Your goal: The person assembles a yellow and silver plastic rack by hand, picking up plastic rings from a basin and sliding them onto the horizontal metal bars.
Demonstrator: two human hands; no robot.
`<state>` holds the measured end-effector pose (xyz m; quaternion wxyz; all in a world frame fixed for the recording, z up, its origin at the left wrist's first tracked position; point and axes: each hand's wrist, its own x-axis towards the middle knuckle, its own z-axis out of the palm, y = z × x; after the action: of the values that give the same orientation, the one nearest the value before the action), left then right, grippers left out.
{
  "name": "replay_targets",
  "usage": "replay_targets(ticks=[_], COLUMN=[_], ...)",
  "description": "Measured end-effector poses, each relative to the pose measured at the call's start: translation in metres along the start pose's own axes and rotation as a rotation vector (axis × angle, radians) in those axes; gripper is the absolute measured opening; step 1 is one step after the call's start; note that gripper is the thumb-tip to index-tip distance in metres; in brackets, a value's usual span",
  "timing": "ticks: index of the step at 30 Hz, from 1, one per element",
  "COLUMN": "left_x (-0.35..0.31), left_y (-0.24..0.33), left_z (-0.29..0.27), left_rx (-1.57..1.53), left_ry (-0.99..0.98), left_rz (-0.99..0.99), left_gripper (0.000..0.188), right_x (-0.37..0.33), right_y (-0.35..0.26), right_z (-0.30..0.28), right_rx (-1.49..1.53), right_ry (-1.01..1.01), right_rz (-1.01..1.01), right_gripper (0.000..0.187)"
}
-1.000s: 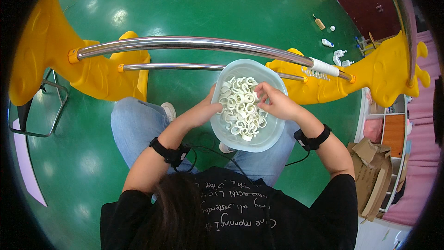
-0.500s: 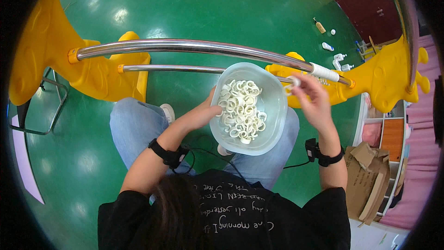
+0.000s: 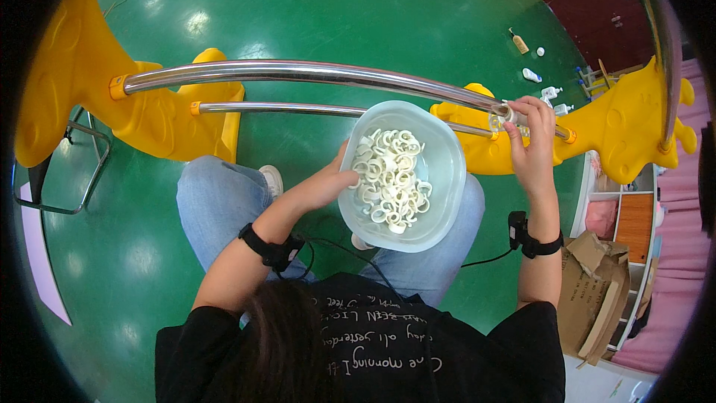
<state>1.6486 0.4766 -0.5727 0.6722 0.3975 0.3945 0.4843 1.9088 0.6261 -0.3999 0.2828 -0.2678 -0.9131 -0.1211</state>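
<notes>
My left hand (image 3: 328, 181) grips the left rim of a pale blue plastic basin (image 3: 446, 205) over my lap, thumb inside. In the basin lies a heap of white open plastic rings (image 3: 388, 179), shaped like C clips. My right hand (image 3: 531, 149) is at the right part of the upper chrome rail (image 3: 298, 72), fingers curled round a white ring (image 3: 510, 114) against the rail. The fingers partly hide this ring and the rail behind it. Below runs a thinner chrome rail (image 3: 283, 107), partly behind the basin.
Yellow animal-shaped plastic end posts (image 3: 63, 82) hold the rails on both sides. Several bottles (image 3: 531, 75) stand or lie on the green floor (image 3: 313, 7) at the far right. A torn cardboard box (image 3: 593, 298) leans by a shelf at right. Cables run from my black wrist bands (image 3: 277, 251).
My right hand has moved up and right from beside the basin to the upper rail, carrying a white ring. The left hand and the basin have stayed in place.
</notes>
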Motion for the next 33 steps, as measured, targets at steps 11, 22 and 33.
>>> replay_targets(ticks=[11, 22, 33], left_x=[-0.016, -0.035, -0.041], left_y=[-0.005, -0.001, -0.001], left_z=[-0.006, -0.009, -0.014], left_rx=[-0.051, -0.009, -0.004], left_ry=[-0.022, -0.023, -0.045], left_rz=[-0.008, 0.033, 0.047], left_gripper=[0.081, 0.079, 0.082], right_x=[-0.004, 0.004, 0.014], right_y=[-0.001, -0.029, -0.038], right_z=[0.009, 0.002, 0.019], right_rx=[0.178, 0.225, -0.023], right_ry=[-0.179, -0.063, 0.105], right_rz=[0.053, 0.099, 0.155], right_gripper=[0.029, 0.026, 0.009])
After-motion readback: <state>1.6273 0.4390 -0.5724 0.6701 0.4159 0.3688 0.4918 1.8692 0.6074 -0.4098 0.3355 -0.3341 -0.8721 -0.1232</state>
